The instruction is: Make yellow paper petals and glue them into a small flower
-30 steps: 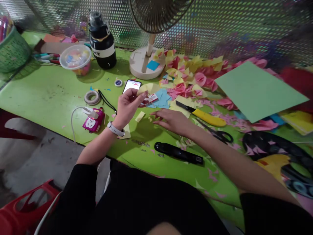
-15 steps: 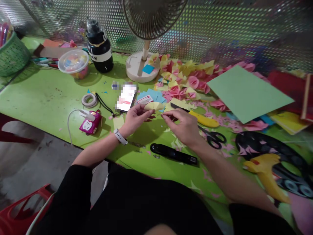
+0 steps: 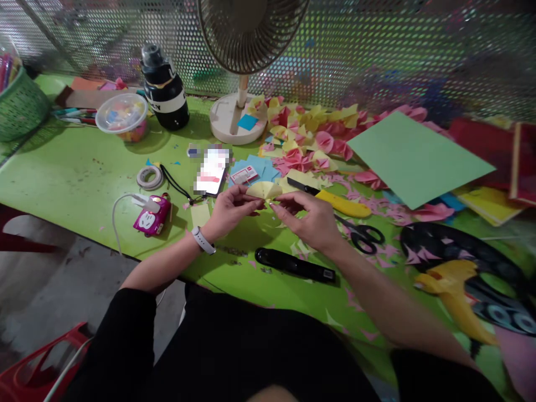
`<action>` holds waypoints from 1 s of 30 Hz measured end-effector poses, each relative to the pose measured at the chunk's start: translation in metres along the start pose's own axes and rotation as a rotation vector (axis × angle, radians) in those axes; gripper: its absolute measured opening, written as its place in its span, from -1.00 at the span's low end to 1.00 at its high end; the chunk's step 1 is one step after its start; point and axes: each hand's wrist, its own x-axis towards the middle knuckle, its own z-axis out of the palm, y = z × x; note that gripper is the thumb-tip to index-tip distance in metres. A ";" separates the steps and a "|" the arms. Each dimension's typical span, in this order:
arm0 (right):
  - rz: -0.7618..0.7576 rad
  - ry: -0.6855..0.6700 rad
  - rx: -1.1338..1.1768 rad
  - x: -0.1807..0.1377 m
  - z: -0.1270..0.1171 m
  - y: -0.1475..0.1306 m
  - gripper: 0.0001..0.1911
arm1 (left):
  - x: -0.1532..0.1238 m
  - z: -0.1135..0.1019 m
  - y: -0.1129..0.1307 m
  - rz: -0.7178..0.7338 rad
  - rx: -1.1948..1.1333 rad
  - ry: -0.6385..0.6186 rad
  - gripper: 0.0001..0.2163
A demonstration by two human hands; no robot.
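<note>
Pinched between the thumb and fingers of my left hand (image 3: 232, 212) is a small pale yellow paper piece (image 3: 264, 190) with a rounded upper edge. My right hand (image 3: 312, 220) is closed, its thumb and fingertips meeting at the paper's lower right edge. Below the hands a black stapler (image 3: 295, 265) lies on the green table (image 3: 100, 167). Just beyond my right hand are a yellow-handled knife (image 3: 343, 204) and black scissors (image 3: 366, 237). Blue paper squares (image 3: 270, 167) with a small white and red box (image 3: 244, 175) on top lie behind the paper.
A phone (image 3: 213, 170), tape roll (image 3: 149, 177) and pink power adapter (image 3: 151, 215) are on the left. Behind stand a black bottle (image 3: 165, 95) and a fan (image 3: 230, 131). Pink and yellow folded papers (image 3: 322, 139), a green sheet (image 3: 419, 159) and a yellow glue gun (image 3: 456, 296) occupy the right.
My right fingertips have moved left, from just beside the yellow paper to its lower edge. The paper now shows more of its face. The view has shifted slightly.
</note>
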 end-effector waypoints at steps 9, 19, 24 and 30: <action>0.126 -0.069 0.222 -0.001 0.004 0.004 -0.76 | -0.003 0.003 -0.001 0.012 0.048 -0.035 -0.67; 0.024 0.010 0.119 -0.007 -0.011 -0.010 -0.84 | -0.006 0.007 -0.003 0.129 0.154 -0.028 -0.69; -0.105 0.148 -0.033 -0.008 -0.010 -0.017 -0.85 | -0.009 0.008 -0.009 0.242 0.366 -0.007 -0.72; -0.176 0.138 -0.082 -0.007 -0.006 -0.015 -0.82 | -0.013 0.006 -0.011 0.386 0.603 0.012 -0.78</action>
